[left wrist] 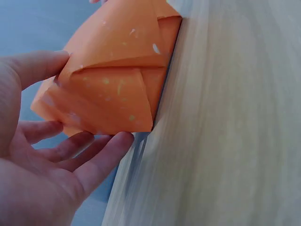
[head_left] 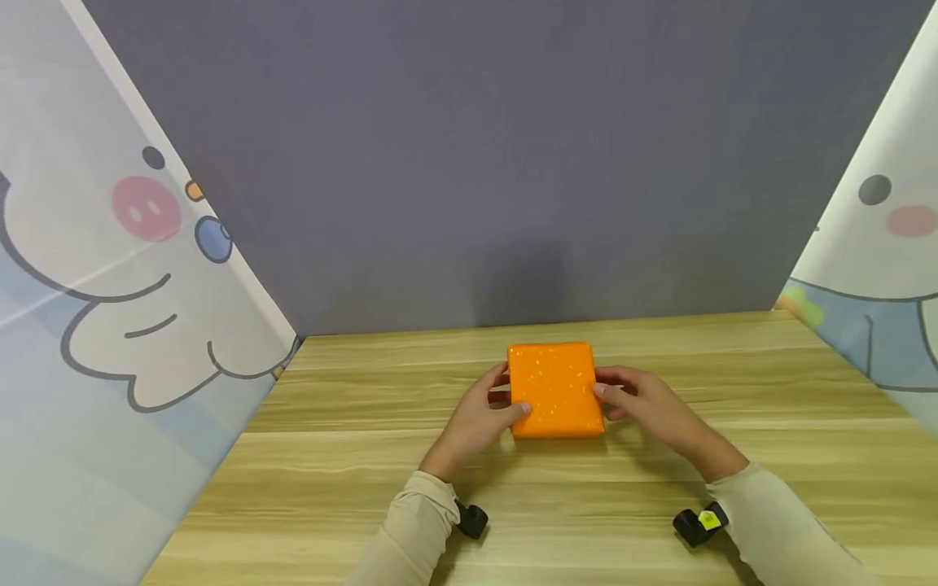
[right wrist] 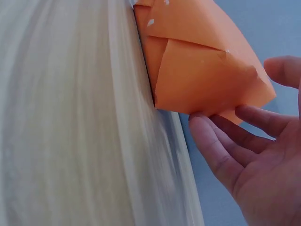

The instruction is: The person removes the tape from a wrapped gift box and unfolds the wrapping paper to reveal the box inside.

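An orange box wrapped in paper [head_left: 555, 391], glossy and flecked with pale spots on top, is between my two hands. Folded paper flaps show on its near side in both wrist views, with that side's lower edge right at the tabletop. My left hand [head_left: 479, 419] grips its left side, thumb over the top edge and fingers along the side. On the right side, my right hand [head_left: 648, 407] holds the box with fingertips against the lower part of the wrapping [right wrist: 202, 80] and thumb at the top edge.
The wood-grain table [head_left: 337, 456] runs back to a grey panel [head_left: 528, 163]. Light panels with cartoon animals, one on the left [head_left: 95, 244] and one on the right [head_left: 879, 268], flank it. Black wrist devices sit at the left sleeve [head_left: 410, 529] and right sleeve [head_left: 784, 529].
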Demonstrator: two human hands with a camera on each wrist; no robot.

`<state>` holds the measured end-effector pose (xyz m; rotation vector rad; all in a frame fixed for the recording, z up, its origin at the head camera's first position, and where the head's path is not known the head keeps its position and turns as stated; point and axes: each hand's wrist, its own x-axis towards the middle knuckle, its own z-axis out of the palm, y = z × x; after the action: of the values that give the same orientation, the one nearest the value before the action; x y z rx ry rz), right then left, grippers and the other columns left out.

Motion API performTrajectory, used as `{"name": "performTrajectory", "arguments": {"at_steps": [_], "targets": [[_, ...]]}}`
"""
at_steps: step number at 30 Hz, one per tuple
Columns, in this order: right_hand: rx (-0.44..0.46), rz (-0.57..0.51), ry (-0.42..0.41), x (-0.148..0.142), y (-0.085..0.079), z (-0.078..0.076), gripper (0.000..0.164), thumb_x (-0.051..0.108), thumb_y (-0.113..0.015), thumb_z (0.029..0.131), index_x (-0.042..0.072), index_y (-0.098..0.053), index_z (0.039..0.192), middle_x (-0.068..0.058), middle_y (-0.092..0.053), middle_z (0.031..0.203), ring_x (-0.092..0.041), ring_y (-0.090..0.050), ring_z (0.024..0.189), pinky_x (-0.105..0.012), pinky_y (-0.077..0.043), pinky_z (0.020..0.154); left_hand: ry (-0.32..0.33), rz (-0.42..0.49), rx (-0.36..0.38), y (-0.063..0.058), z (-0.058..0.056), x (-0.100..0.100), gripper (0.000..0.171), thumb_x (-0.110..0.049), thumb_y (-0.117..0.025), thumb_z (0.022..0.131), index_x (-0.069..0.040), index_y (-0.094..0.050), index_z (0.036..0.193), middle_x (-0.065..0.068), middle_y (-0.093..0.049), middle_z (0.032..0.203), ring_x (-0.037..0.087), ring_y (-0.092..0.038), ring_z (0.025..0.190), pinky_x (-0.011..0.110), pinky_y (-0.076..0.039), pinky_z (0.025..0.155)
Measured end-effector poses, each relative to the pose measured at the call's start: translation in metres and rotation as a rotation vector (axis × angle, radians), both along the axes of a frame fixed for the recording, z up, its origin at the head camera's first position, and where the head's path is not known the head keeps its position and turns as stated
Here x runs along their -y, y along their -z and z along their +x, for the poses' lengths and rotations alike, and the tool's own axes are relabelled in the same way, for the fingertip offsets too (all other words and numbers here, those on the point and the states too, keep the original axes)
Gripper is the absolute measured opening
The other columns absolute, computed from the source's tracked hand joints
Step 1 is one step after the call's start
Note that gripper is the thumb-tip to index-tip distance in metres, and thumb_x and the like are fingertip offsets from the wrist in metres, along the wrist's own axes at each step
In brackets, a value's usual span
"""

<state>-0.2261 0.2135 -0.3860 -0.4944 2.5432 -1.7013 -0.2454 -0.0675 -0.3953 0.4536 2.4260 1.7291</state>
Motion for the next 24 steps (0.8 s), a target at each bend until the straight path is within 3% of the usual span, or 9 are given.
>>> {"name": "performTrajectory", "arguments": {"at_steps": [7,16,21,24], "targets": [[-0.027,-0.061,0.026,-0.0001,0.0036,-0.0036,0.052,0.025,-0.061,0.102,-0.009,-0.047,0.140,-0.027,-0.054,0.135,-0.034,-0.062,0.110,-0.036,-0.058,0.078,0.001,0.060,-0.011,-0.0010,-0.0007,-0.0042,0.084,-0.023,-0.079,0.087,-0.016,-0.033,0.157,0.001,-0.047,0.147,0.025,-0.054,0.125,0.039,-0.052,0.094],[-0.014,-0.163,0.035,0.0001,0.0034,-0.0051,0.068,0.014,-0.066,0.099,-0.006,-0.029,0.152,-0.033,-0.046,0.142,-0.044,-0.055,0.120,-0.033,-0.057,0.081,0.033,0.162,-0.055,0.0010,0.0000,-0.0060,0.086,-0.012,-0.077,0.088,-0.015,-0.028,0.159,0.002,-0.040,0.152,0.025,-0.053,0.126,0.041,-0.049,0.099],[-0.093,-0.105,0.057,0.0001,0.0027,-0.0041,0.062,0.011,-0.068,0.096,-0.006,-0.038,0.147,-0.029,-0.050,0.140,-0.043,-0.057,0.119,-0.023,-0.053,0.087,0.040,0.175,-0.078,0.0017,-0.0006,-0.0069,0.087,-0.021,-0.080,0.088,-0.020,-0.029,0.158,-0.003,-0.044,0.149,0.020,-0.051,0.128,0.043,-0.046,0.103],[-0.106,-0.104,0.053,0.0018,0.0029,-0.0045,0.061,0.011,-0.070,0.095,-0.005,-0.040,0.146,-0.028,-0.050,0.140,-0.042,-0.057,0.119,-0.023,-0.052,0.087,0.022,0.159,-0.093,0.0012,-0.0007,-0.0070,0.089,-0.028,-0.081,0.087,-0.020,-0.029,0.158,-0.003,-0.043,0.149,0.020,-0.050,0.128,0.044,-0.046,0.103]]}}
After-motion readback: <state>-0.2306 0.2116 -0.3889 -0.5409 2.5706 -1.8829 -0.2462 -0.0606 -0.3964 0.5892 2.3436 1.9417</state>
